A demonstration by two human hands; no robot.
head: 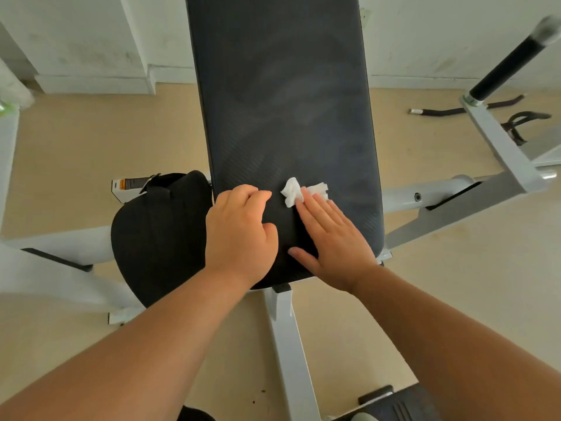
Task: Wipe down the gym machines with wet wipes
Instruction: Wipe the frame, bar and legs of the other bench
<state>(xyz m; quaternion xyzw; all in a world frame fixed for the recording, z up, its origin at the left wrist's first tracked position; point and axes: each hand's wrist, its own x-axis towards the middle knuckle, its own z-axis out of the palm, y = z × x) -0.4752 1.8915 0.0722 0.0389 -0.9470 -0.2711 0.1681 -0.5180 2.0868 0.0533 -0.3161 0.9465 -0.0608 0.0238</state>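
Left of pad (282, 86), black bag (158, 232); right hand (334, 238) presses wipe (293, 191).

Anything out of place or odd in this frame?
Nothing damaged or spilled. Faint smears streak the black pad above the wipe under the right hand, likely wiping marks. A curved bar lies loose on the floor at back right.

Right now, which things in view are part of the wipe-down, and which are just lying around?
In the job:
wet wipe
black pad being wiped
right hand, flat on the wipe
left hand, resting on the pad

Lying about:
curved bar on the floor
small box on the floor, left of the pad
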